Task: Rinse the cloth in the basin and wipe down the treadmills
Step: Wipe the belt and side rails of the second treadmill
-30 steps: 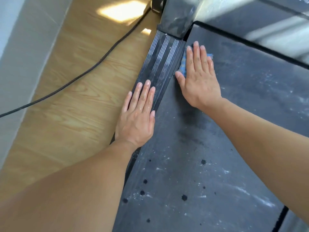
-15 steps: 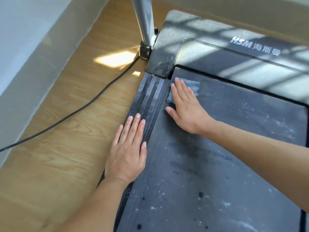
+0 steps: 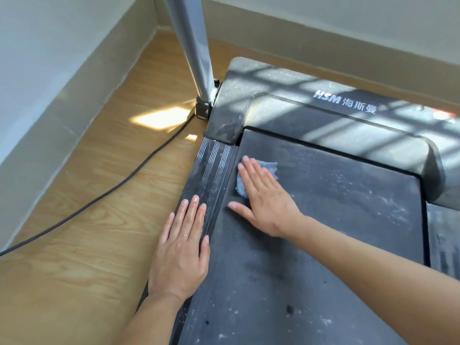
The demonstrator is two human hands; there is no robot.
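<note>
Cloth-wiping on treadmill belt
Right hand presses blue cloth, fingers straight, together; left hand flat on side rail

Bright daylight — barred shadows across treadmill

The wood floor is carrying the treadmill at three o'clock, and a black cable is lying across it from nine toward twelve. On the dusty belt a blue cloth is lying at eleven, the right hand pressing flat on it; the left hand is resting flat on the rail at nine.
</note>
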